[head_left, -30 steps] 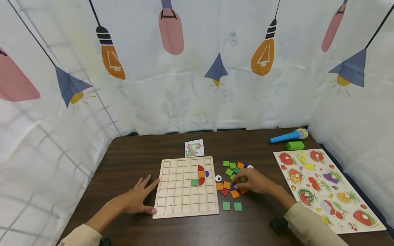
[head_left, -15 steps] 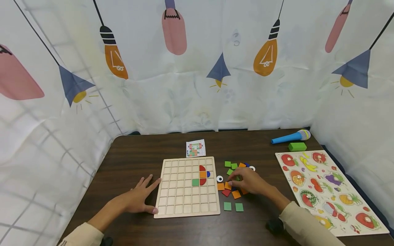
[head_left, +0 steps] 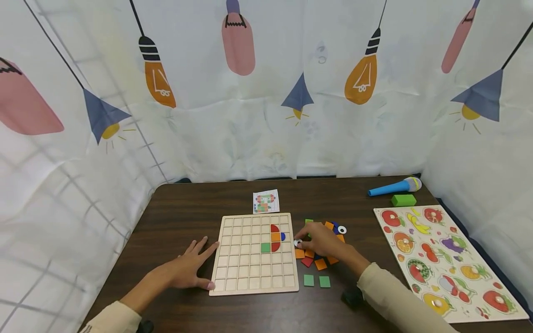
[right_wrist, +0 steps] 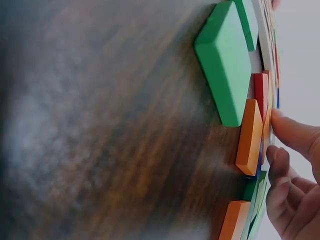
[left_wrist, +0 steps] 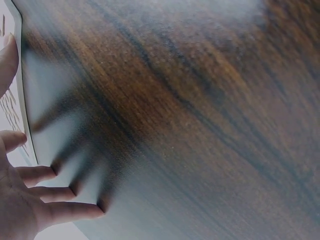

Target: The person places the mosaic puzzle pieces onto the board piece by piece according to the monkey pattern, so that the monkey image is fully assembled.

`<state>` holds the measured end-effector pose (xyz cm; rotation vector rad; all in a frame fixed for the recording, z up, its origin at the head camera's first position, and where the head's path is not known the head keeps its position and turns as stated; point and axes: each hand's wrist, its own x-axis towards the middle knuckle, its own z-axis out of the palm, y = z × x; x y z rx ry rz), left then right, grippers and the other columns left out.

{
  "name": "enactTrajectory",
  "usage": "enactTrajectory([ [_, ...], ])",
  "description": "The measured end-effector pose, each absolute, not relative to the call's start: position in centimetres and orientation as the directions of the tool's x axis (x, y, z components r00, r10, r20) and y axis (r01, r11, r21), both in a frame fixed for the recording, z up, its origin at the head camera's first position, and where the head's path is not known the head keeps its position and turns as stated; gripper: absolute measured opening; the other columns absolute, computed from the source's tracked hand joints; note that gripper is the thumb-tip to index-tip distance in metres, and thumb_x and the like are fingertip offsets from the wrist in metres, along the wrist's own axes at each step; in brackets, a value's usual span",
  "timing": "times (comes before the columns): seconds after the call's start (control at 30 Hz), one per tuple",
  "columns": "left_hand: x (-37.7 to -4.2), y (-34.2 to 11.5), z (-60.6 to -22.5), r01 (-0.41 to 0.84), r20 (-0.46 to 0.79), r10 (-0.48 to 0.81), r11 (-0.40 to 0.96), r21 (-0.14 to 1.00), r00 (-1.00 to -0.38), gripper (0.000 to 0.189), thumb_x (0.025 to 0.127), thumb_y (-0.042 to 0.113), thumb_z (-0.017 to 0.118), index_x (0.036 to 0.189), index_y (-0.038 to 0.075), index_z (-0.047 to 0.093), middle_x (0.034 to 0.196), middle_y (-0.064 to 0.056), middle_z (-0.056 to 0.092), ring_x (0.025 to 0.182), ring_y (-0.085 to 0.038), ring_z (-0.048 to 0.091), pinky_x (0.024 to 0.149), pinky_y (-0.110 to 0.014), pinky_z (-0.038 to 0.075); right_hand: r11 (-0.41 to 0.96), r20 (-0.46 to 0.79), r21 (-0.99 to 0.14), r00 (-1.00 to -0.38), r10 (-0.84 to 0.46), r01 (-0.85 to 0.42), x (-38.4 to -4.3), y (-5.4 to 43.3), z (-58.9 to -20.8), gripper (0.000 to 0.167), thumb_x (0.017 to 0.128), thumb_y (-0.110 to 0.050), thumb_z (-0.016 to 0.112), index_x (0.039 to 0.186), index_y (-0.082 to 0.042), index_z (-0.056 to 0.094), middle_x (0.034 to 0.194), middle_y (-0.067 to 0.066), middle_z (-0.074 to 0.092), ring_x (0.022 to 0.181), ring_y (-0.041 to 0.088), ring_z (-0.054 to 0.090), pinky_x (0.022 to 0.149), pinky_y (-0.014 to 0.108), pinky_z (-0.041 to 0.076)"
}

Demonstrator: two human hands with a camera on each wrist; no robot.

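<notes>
1. We count two hands: one left hand [head_left: 183,269], one right hand [head_left: 325,241].
2. One grid board [head_left: 254,259], bearing five pieces: two red half-rounds [head_left: 275,247], one orange square [head_left: 275,237], one green square [head_left: 265,248], one blue half-round [head_left: 283,237].
3. Off that board, we see two white discs [head_left: 342,230], one red square [head_left: 307,262], at least six orange squares [head_left: 320,264] and, set apart, two green squares [head_left: 308,280]. The right hand covers part of the pile, so we cannot total its greens or blues.
4. One card [head_left: 266,202], one fruit board [head_left: 437,270], one microphone [head_left: 391,188], one green block [head_left: 403,200].
5. On the curtain [head_left: 208,138], three blue lamps [head_left: 298,94], three pink lamps [head_left: 238,46], two orange bulbs [head_left: 361,76].
</notes>
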<state>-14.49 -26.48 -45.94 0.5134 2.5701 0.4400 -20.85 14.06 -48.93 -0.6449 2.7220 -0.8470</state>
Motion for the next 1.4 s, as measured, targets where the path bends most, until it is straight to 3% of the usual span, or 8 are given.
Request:
enactTrajectory([
  [0.2,-14.5,-26.5,-46.1,0.277,-0.392,0.428,0.880,0.386,-0.815,0.111,0.078,0.061,0.076,0.161,0.013,0.020,0.163,-0.032,0.009,0.144,-0.065,0.010,0.091,-0.087,0.025,0.751,-0.099,-0.577,-0.886,-0.453,-0.320,-21.1,13.8,-49.1,0.023,0.091,-0.019,0.075,0.114,-0.016,0.077,0.106,-0.002,0.073,0.091,0.009,0.061,0.086,0.036,0.055],
  [0.33,-14.5,-26.5,-46.0,0.275,-0.393,0.427,0.880,0.386,-0.814,0.111,0.078,0.061,0.076,0.161,0.014,0.020,0.163,-0.032,0.009,0.144,-0.065,0.010,0.092,-0.087,0.025,0.756,-0.097,-0.567,-0.885,-0.454,-0.326,-21.2,13.7,-49.0,0.016,0.091,-0.020,0.076,0.106,-0.017,0.074,0.101,-0.003,0.070,0.090,0.011,0.061,0.088,0.038,0.055],
  [0.47,-14.5,-26.4,-45.8,0.281,-0.392,0.433,0.878,0.388,-0.812,0.110,0.079,0.060,0.077,0.161,0.013,0.020,0.163,-0.033,0.009,0.143,-0.066,0.009,0.092,-0.087,0.026,0.759,-0.102,-0.548,-0.873,-0.477,-0.351,-21.2,13.7,-48.9,0.014,0.091,-0.024,0.076,0.098,-0.022,0.064,0.090,-0.008,0.063,0.081,0.010,0.056,0.076,0.030,0.052],
  [0.57,-14.6,-26.4,-45.8,0.292,-0.386,0.442,0.874,0.387,-0.810,0.110,0.079,0.058,0.078,0.161,0.012,0.019,0.162,-0.034,0.010,0.142,-0.067,0.010,0.090,-0.087,0.026,0.753,-0.112,-0.544,-0.856,-0.504,-0.372,-21.2,13.8,-48.8,0.015,0.094,-0.026,0.073,0.104,-0.022,0.063,0.084,-0.007,0.059,0.075,0.010,0.053,0.068,0.026,0.047],
  [0.7,-14.6,-26.4,-46.0,0.288,-0.389,0.438,0.877,0.386,-0.811,0.111,0.079,0.059,0.077,0.161,0.013,0.019,0.163,-0.033,0.009,0.143,-0.066,0.009,0.090,-0.087,0.026,0.704,-0.099,-0.583,-0.824,-0.558,-0.406,-21.2,14.1,-48.4,0.019,0.098,-0.024,0.067,0.117,-0.019,0.068,0.099,-0.006,0.066,0.083,0.009,0.056,0.076,0.029,0.049],
  [0.8,-14.5,-26.5,-46.1,0.284,-0.389,0.434,0.878,0.387,-0.812,0.111,0.078,0.061,0.076,0.161,0.014,0.019,0.163,-0.033,0.009,0.144,-0.065,0.009,0.091,-0.087,0.026,0.651,-0.076,-0.620,-0.793,-0.605,-0.437,-21.3,14.2,-48.0,0.020,0.099,-0.023,0.065,0.117,-0.017,0.070,0.107,-0.006,0.068,0.088,0.009,0.057,0.081,0.030,0.051],
  [1.03,-14.5,-26.5,-46.1,0.286,-0.382,0.437,0.875,0.391,-0.814,0.111,0.079,0.060,0.077,0.161,0.013,0.019,0.163,-0.033,0.009,0.143,-0.066,0.010,0.090,-0.087,0.025,0.566,-0.024,-0.667,-0.745,-0.667,-0.485,-21.6,13.9,-47.4,0.025,0.098,-0.027,0.067,0.120,-0.015,0.068,0.082,-0.009,0.059,0.070,0.006,0.051,0.063,0.022,0.045],
  [1.4,-14.5,-26.6,-46.1,0.279,-0.393,0.434,0.876,0.393,-0.811,0.110,0.079,0.060,0.076,0.161,0.015,0.019,0.163,-0.032,0.008,0.144,-0.065,0.010,0.092,-0.087,0.026,0.510,-0.003,-0.716,-0.728,-0.686,-0.478,-21.9,12.4,-46.8,0.031,0.096,-0.029,0.070,0.121,-0.009,0.071,0.078,-0.003,0.063,0.060,0.007,0.052,0.055,0.021,0.045],
])
